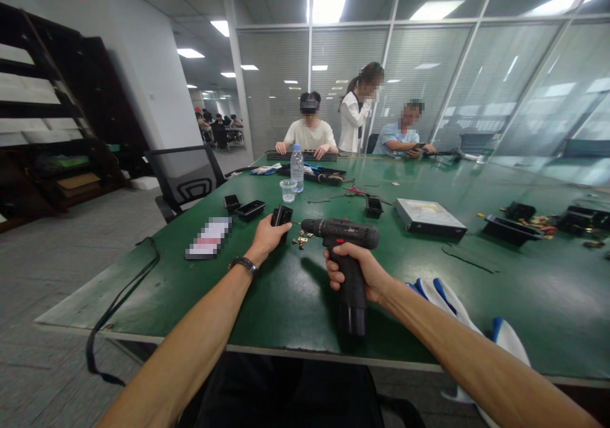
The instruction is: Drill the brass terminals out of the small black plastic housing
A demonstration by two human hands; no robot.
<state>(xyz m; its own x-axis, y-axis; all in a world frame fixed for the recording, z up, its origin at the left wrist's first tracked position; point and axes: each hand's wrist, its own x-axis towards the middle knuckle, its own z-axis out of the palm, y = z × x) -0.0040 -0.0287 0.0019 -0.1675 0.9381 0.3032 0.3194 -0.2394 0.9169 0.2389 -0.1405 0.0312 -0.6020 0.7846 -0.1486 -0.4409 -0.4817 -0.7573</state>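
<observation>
Fingers of my left hand grip a small black plastic box, held up over the table. My right hand is wrapped round the handle of a black cordless drill. The drill lies level and points left, its thin bit close to the box's side; I cannot tell whether the tip touches. Under the drill's nose several small brass-coloured metal parts lie loose on the green table. Two more black plastic housings, one an open tray and one a smaller box, sit left of my left hand.
A phone lies at the left. Beyond stand a clear cup and a water bottle. To the right are a disc drive, black housings and white-blue gloves. Several people are across the table.
</observation>
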